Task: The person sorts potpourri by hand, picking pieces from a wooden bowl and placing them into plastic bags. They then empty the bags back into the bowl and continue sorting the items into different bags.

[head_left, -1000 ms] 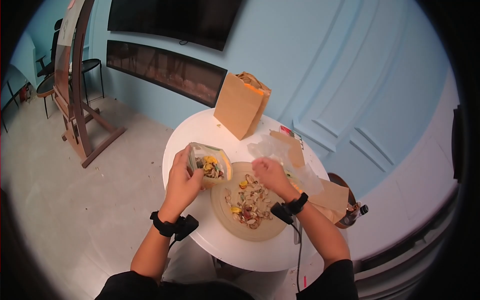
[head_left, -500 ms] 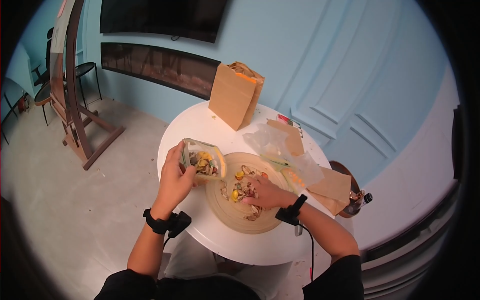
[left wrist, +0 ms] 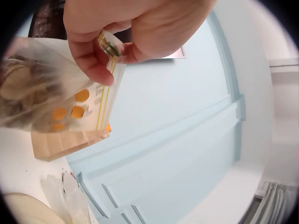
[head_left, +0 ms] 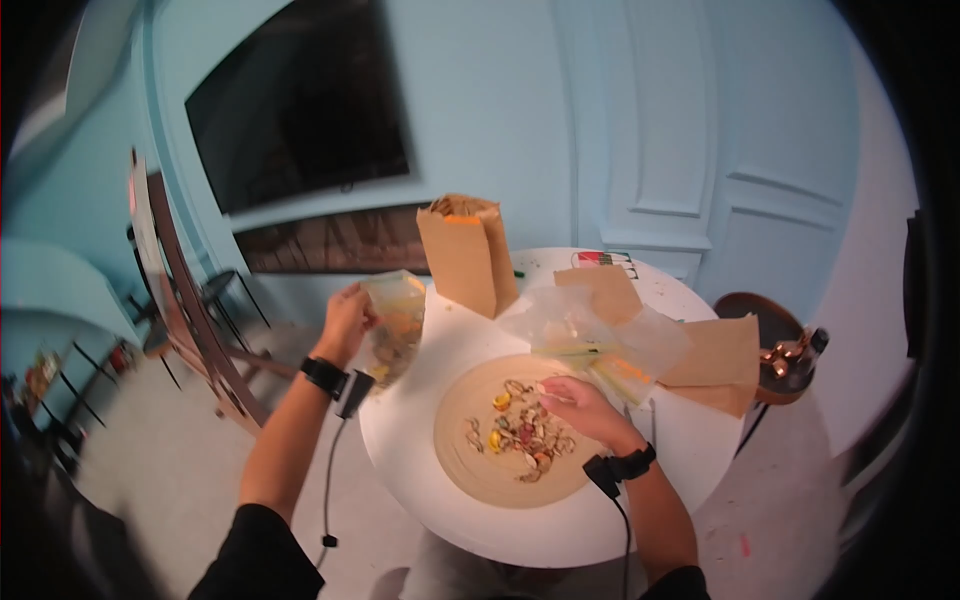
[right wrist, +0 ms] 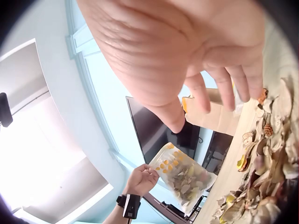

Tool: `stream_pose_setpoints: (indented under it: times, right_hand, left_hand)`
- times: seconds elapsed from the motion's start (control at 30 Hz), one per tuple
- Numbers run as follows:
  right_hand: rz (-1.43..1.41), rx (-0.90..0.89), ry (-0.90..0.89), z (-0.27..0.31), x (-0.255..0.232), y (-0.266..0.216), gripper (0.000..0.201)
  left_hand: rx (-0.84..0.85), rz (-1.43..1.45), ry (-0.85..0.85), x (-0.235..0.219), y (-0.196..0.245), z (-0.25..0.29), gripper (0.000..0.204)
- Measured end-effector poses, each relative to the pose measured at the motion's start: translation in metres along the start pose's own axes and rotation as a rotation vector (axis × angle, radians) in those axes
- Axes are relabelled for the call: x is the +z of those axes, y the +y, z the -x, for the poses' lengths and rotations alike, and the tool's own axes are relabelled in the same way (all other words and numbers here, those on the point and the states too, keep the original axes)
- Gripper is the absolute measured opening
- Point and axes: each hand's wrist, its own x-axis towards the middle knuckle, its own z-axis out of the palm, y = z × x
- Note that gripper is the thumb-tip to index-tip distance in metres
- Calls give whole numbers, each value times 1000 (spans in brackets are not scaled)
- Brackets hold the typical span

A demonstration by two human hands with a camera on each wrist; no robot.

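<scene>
My left hand [head_left: 345, 318] pinches a clear zip bag [head_left: 397, 325] by its zip edge, at the left side of the table. Dried plant pieces fill the lower part of the bag, and orange dots [left wrist: 77, 112] are printed near the top, as the left wrist view shows. Over a round tan plate [head_left: 458, 472] hovers my right hand [head_left: 585, 408], fingers extended and holding nothing. Beneath it on the plate lies a loose heap of dried petals and plant pieces [head_left: 525, 435]. A small cone [right wrist: 267, 130] shows among them in the right wrist view.
A brown paper bag [head_left: 455, 265] stands at the back of the white table [head_left: 500, 540]. Crumpled clear bags [head_left: 570, 325] and a flattened brown paper bag [head_left: 715, 365] lie right of the plate. A dark round side table [head_left: 745, 305] holds copper-coloured things. An easel [head_left: 190, 270] stands left.
My left hand has lifted the zip bag up and away from the plate, so it now hangs upright. My right hand went down into the heap, then rose off it. The head view has tilted up.
</scene>
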Motion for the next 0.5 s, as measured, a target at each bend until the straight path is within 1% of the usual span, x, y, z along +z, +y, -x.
stream_pose_setpoints:
  times: [0.03, 0.07, 0.13, 0.2, 0.3, 0.43, 0.5]
  right_hand:
    - [-53, -32, 55, -2, 0, 5, 56]
    - [-185, -22, 94, 3, 1, -3, 42]
    - [-179, -85, 117, 3, 1, 2, 34]
    - [-200, -138, 156, 4, 3, 11, 28]
    - [-187, -97, 107, 8, 7, 21, 31]
    - [-193, -63, 107, 12, 12, 24, 35]
    - [-167, -42, 120, 14, 12, 19, 36]
  left_hand:
    - [-15, 56, 46, 9, -6, -6, 28]
    - [-12, 115, 64, 15, -11, -13, 15]
    - [1, 200, 94, 33, -22, -34, 10]
    - [19, 278, 109, 58, -27, -41, 7]
    - [2, 307, 198, 81, -50, -92, 7]
    - [33, 381, 243, 130, -66, -126, 12]
    - [0, 319, 227, 145, -82, -132, 20]
